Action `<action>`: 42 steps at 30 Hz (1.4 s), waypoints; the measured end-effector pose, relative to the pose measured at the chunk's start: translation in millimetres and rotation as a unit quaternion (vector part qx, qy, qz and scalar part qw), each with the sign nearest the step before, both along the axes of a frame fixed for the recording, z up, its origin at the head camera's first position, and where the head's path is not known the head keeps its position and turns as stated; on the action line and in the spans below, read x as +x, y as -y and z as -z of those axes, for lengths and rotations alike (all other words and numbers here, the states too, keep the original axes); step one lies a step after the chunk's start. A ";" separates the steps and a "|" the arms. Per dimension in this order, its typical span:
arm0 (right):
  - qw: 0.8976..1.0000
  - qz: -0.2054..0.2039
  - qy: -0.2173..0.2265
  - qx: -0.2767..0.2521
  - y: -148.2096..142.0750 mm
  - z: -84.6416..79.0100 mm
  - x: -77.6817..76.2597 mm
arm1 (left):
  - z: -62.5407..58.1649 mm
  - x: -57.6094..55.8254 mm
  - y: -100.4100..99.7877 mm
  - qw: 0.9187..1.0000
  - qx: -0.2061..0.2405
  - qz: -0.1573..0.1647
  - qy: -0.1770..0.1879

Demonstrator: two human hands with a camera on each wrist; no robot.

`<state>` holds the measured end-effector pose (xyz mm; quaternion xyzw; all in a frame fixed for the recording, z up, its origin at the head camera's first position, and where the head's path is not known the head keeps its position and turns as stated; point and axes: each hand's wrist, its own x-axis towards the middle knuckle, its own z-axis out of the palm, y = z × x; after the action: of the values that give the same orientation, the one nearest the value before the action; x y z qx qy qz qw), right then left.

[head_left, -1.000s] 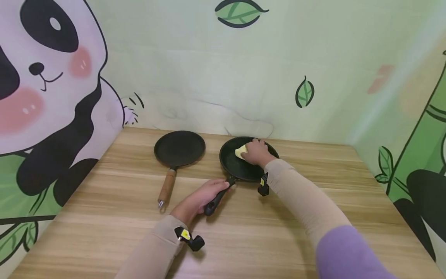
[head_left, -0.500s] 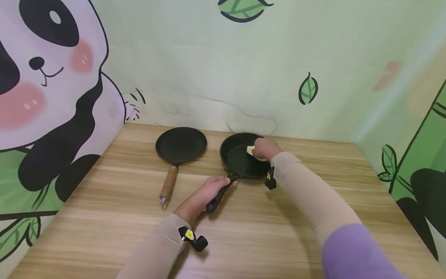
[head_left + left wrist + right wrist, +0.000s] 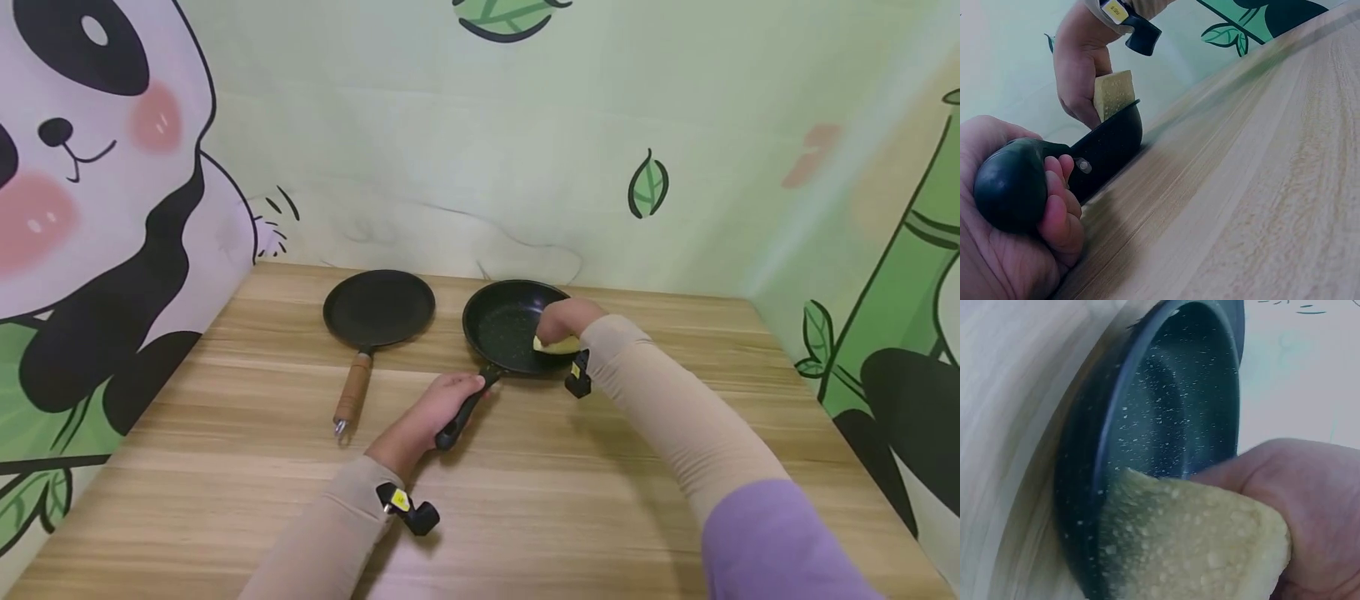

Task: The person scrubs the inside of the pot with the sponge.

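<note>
A black frying pan [image 3: 501, 325] with pale speckles inside stands on the wooden table toward the back. My left hand [image 3: 447, 402] grips its black handle [image 3: 467, 417], fingers wrapped round it in the left wrist view. Inside the pan's right side, my right hand [image 3: 567, 320] holds a pale yellow sponge [image 3: 1194, 540]. The sponge lies against the near right inner wall, and in the left wrist view its top sticks up above the rim. Most of the right fingers are hidden behind the sponge and the back of the hand.
A flat black crepe pan [image 3: 379, 307] with a wooden handle [image 3: 353, 388] lies left of the frying pan. Behind the wooden table [image 3: 570, 500] rises a pale green wall [image 3: 420, 125] with panda and leaf drawings. Each wrist wears a small black camera [image 3: 408, 508].
My right hand has slid the sponge from the middle of the pan to its near right side. My left hand keeps its grip on the handle. The head view has shifted slightly.
</note>
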<state>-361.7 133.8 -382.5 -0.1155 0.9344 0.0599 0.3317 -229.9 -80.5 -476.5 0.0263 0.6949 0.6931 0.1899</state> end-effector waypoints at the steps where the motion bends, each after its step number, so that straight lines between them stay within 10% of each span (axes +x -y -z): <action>1: 1.000 0.000 0.007 -0.002 1.1 -4.7 5.8 | 0.2 -0.1 -0.2 1.000 0.000 0.000 -0.001; 19: 0.974 -0.046 -0.022 -0.220 -3.3 3.8 37.8 | 0.4 -5.0 5.2 1.000 -0.011 0.015 0.015; 42: 0.917 -0.130 -0.196 -0.322 -0.9 58.4 30.8 | -0.4 -6.6 6.5 0.998 -0.014 0.047 0.025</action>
<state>-330.9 134.7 -440.8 -0.3224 0.9261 -0.1806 0.0756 -236.5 -87.0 -476.0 0.0387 0.6973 0.6744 0.2398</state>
